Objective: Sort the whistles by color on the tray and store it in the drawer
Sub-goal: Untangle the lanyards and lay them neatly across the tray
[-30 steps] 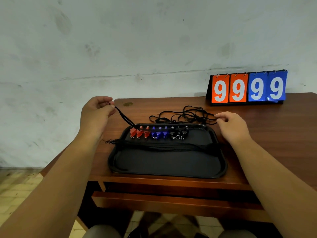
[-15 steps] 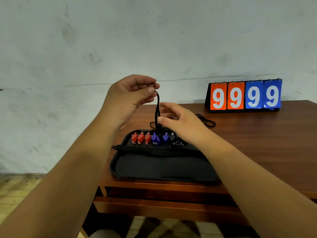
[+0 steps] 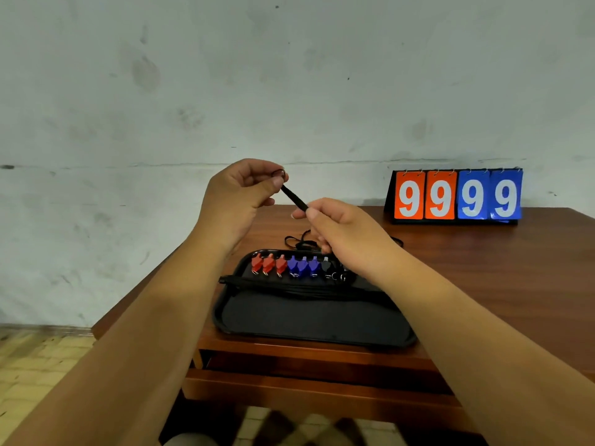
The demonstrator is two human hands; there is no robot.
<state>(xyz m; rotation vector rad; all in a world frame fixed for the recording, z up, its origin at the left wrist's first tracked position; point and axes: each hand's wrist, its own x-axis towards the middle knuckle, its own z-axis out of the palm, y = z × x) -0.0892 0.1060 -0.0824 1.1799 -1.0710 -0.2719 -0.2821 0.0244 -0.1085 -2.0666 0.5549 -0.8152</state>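
Observation:
A black tray [image 3: 315, 320] lies on the wooden table's front edge. Along its far side stand three red whistles [image 3: 269, 264], three blue whistles [image 3: 302, 266] and black whistles [image 3: 331, 270] partly hidden by my right wrist. A bundle of black cords [image 3: 289, 284] lies across the tray. My left hand [image 3: 238, 201] pinches the end of a black lanyard [image 3: 293, 197] above the table. My right hand [image 3: 338, 226] grips the same lanyard lower down, holding it taut between both hands. More lanyard loops [image 3: 296, 241] trail behind the tray.
An orange and blue scoreboard [image 3: 457, 196] reading 9999 stands at the table's back right by the wall. A drawer [image 3: 322, 384] under the tabletop is pulled partly out below the tray. Tiled floor lies to the left.
Both hands rose from the tray's sides and met above it. The left carried the lanyard end up; the right came across and gripped the cord, now held taut.

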